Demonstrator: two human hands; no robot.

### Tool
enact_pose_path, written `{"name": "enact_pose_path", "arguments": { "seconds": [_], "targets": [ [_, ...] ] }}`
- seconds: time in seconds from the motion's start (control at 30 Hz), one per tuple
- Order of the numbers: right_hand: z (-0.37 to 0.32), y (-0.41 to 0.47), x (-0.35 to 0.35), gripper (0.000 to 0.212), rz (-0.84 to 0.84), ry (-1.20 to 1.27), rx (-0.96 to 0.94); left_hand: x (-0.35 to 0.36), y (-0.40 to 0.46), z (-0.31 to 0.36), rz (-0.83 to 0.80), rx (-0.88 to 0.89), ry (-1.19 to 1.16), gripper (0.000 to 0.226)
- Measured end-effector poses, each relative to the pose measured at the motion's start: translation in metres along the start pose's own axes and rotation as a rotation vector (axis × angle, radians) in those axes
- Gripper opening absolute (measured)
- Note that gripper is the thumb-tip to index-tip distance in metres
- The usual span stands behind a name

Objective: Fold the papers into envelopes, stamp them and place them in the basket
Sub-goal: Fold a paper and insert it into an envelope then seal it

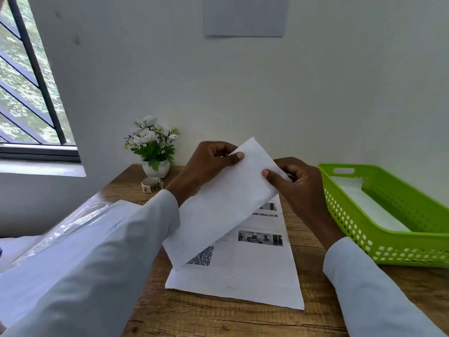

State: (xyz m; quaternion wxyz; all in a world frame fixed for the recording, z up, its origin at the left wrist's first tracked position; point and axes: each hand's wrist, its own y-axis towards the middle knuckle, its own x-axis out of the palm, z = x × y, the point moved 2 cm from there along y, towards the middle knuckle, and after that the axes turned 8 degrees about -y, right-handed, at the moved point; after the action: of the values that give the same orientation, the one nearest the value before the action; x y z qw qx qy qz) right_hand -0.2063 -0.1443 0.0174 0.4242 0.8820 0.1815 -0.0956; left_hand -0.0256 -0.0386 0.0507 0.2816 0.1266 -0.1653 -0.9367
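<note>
A folded white paper (218, 203) is held up above the wooden table, tilted from lower left to upper right. My left hand (209, 161) pinches its upper left edge, thumb on the front. My right hand (294, 183) pinches its right edge the same way. Beneath it a printed sheet (245, 268) with a QR code and small photos lies flat on the table. A green plastic basket (352, 215) stands at the right with white paper (369, 207) inside. A roll of stickers (151, 184) sits at the back left.
A white pot of artificial flowers (153, 147) stands against the wall behind the sticker roll. A stack of paper in clear plastic wrap (60, 229) lies at the left, partly under my left sleeve. The wooden table (218, 319) meets the wall at the back; a window is at far left.
</note>
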Motion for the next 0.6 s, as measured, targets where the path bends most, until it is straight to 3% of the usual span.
{"name": "enact_pose_path", "arguments": {
  "seconds": [0.17,0.27,0.43,0.6],
  "targets": [
    [-0.008,0.015,-0.016,0.015,0.108,-0.197,-0.164,-0.001,0.003,0.028,-0.031,-0.001,-0.083,0.018],
    [-0.015,0.023,-0.026,0.016,0.026,-0.146,-0.065,-0.003,0.003,0.042,-0.021,0.040,-0.123,0.016],
    [-0.026,0.041,-0.037,0.048,0.048,-0.071,-0.014,-0.007,0.006,0.057,-0.010,0.090,-0.187,0.010],
    [-0.046,0.046,-0.038,0.022,0.142,0.077,0.026,-0.008,0.002,0.065,-0.021,0.133,-0.137,0.024]
  ]
}}
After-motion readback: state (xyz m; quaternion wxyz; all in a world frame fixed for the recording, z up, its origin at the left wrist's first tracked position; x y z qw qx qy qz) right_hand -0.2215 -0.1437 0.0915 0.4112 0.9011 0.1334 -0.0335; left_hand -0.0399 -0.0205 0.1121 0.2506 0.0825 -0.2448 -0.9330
